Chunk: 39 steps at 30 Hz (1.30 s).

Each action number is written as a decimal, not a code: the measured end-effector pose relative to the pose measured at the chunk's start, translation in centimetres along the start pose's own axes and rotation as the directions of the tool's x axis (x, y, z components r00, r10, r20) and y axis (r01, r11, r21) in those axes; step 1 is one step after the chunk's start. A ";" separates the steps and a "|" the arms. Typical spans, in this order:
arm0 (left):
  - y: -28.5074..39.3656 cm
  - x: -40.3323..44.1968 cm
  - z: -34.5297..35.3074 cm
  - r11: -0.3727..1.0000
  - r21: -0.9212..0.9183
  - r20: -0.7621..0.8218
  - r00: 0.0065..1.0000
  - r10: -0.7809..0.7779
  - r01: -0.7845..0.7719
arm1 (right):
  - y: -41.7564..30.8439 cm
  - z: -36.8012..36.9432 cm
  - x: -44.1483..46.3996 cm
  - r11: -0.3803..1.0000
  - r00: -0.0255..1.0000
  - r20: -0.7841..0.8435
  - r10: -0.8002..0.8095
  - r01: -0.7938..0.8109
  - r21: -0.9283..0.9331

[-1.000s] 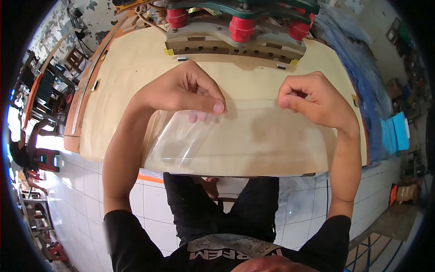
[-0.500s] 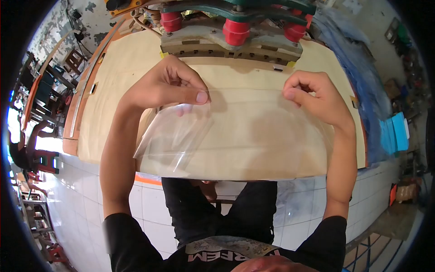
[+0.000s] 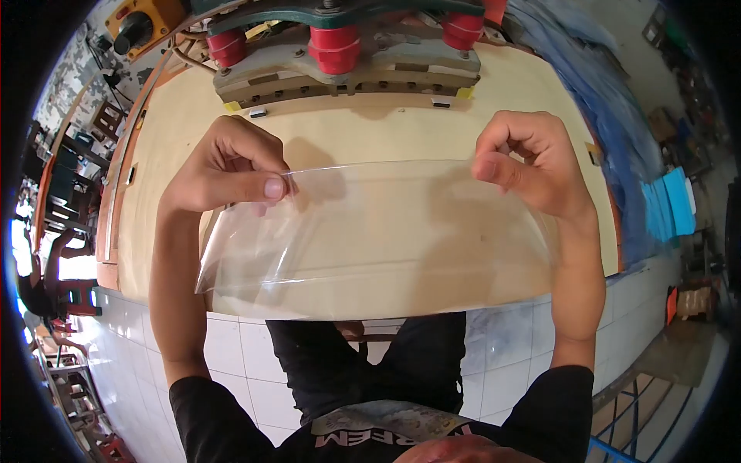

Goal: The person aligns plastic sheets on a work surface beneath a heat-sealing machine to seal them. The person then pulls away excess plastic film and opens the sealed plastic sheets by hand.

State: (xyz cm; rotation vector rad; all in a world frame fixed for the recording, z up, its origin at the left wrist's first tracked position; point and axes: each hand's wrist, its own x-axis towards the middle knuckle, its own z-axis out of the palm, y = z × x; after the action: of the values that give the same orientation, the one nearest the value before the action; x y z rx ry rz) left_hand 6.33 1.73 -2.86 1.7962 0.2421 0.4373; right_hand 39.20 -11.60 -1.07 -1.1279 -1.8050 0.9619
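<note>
A clear plastic sheet (image 3: 370, 231) stretches between my two hands above the pale table surface, its upper edge nearly straight. My left hand (image 3: 235, 170) pinches the sheet's upper left corner between thumb and fingers. At the upper right corner, my right hand (image 3: 525, 162) pinches the same sheet, thumb against curled fingers. The sheet's lower part hangs toward the table's near edge, with shiny creases on its left side. Beyond both hands stands a machine with a metal bar (image 3: 347, 81) and red insulators (image 3: 334, 50).
Pale covering lies on the table (image 3: 170, 123). Blue plastic sheeting (image 3: 575, 85) runs along the right side, with a bright blue item (image 3: 670, 204) beside it. An orange box with a black knob (image 3: 139, 31) sits at the back left. A person is partly visible at far left.
My left hand has moved left, away from my right hand, and the sheet between them is spread wider and tauter. The machine appears further left in view.
</note>
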 end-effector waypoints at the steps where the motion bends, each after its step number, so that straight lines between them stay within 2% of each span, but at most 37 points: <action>1: 0.1 0.1 0.0 1.000 0.020 0.014 1.000 0.000 0.000 | 0.0 0.0 0.0 1.000 1.000 0.001 -0.008 0.008 0.023; 14: -0.1 0.0 0.2 1.000 0.008 0.021 1.000 0.011 -0.012 | 0.4 -0.1 -0.2 0.999 0.999 0.036 0.007 -0.008 0.045; 29: 0.1 -0.1 0.0 1.000 0.003 0.009 1.000 0.010 -0.010 | 0.5 -0.4 -0.3 0.995 0.998 0.015 -0.067 0.066 0.080; 39: -0.3 -0.3 -0.1 0.999 -0.032 -0.011 1.000 0.006 -0.006 | 0.5 -1.1 -0.4 0.980 0.997 0.076 -0.019 0.003 0.200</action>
State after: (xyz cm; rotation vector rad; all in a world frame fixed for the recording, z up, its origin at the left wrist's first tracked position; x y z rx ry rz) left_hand 6.03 1.80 -3.20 1.7642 0.2367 0.4533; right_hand 40.46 -11.59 -1.15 -0.9665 -1.7294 1.1671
